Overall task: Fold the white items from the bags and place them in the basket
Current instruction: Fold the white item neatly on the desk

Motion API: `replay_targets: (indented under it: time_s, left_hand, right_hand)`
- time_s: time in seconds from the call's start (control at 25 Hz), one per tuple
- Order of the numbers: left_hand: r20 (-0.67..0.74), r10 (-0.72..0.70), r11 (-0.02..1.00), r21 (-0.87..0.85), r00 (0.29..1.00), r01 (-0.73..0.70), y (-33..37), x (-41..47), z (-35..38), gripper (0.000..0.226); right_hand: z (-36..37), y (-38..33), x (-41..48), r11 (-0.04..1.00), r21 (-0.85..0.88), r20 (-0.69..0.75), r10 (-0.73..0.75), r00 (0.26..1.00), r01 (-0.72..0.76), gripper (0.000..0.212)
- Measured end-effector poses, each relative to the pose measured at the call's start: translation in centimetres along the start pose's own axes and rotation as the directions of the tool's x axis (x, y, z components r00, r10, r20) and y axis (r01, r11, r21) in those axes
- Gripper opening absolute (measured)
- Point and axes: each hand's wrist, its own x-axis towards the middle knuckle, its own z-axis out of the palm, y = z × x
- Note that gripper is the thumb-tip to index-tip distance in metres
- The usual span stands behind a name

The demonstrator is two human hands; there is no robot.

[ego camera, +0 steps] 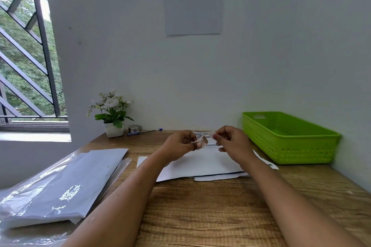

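By the window (30, 46) on the far left, a stack of clear plastic bags (60, 186) lies on the wooden table (200, 216), with flat white items showing through the film and the stack's near end hanging over the table's front-left edge. Behind it, against the wall, stands a small white pot of white flowers (112, 114), and just beside that are a little roll of stickers (134, 128) and a blue pen (144, 132) lying flat. Towards the middle, both bare forearms reach out over the table. The left hand (178, 144) is curled round a small roll of clear tape (199, 141), held up off the surface. Just to its right, the right hand (230, 142) pinches the loose end of the tape (212, 134) between thumb and fingertip, its other fingers loosely bent, so a short strip spans the gap between the two hands. Under the hands a flat white item (200, 164) rests on the table, with printed lines at its far end, and a second white piece with a dark edge peeps out from its near side. Farther right, the green perforated basket (281, 146) sits in the corner, near the white item and apart from it. A printed sheet (193, 6) hangs on the wall above.
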Motion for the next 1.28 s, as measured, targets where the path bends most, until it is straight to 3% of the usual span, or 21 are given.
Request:
replay_targets:
  time_s: [0.16, 0.32, 0.48, 0.64, 0.92, 1.04, 1.16, 1.28]
  left_hand:
    - [-0.154, -0.040, 0.984, 0.164, 0.987, 0.065, -1.1, 0.4, -0.8, 0.016]
    - [-0.342, -0.023, 0.847, 0.493, 0.939, 0.200, -2.4, 0.0, -3.1, 0.003]
    - [-0.455, -0.108, 0.786, 0.506, 0.884, 0.356, -4.5, -0.1, -5.3, 0.019]
    - [-0.515, -0.133, 0.739, 0.518, 0.847, 0.431, -5.2, 0.6, -5.6, 0.027]
    - [-0.590, -0.149, 0.638, 0.556, 0.794, 0.533, -4.4, 0.3, -5.3, 0.028]
    - [-0.548, -0.069, 0.619, 0.632, 0.834, 0.466, -2.7, 0.2, -4.4, 0.033]
    - [-0.342, 0.098, 0.674, 0.714, 0.935, 0.190, -0.2, 0.1, -1.4, 0.038]
    - [-0.089, 0.179, 0.762, 0.642, 0.980, -0.081, 1.6, -0.2, 3.2, 0.038]
  right_hand:
    - [-0.5, 0.0, 0.0, 0.972, 0.229, -0.014, 0.063, 0.998, -0.058, 0.014]
    - [-0.8, 0.0, -0.4, 0.990, 0.140, 0.031, -0.002, 1.000, -0.002, 0.026]
    - [-0.9, -0.4, -0.4, 0.966, 0.254, 0.010, 0.042, 0.999, -0.043, 0.019]
    - [-1.4, -0.1, -0.5, 0.988, 0.151, -0.001, -0.024, 1.000, 0.024, 0.017]
    - [-1.4, 0.0, -0.9, 0.998, 0.066, -0.043, 0.000, 0.999, 0.003, 0.026]
    - [-1.5, 0.3, -0.8, 1.000, 0.023, -0.075, 0.016, 0.997, -0.014, 0.024]
    - [-1.7, 0.7, -0.5, 0.996, -0.066, -0.088, 0.061, 0.994, -0.067, 0.017]
    - [-1.9, 1.2, -0.3, 0.963, -0.255, -0.087, 0.069, 0.994, -0.089, 0.018]
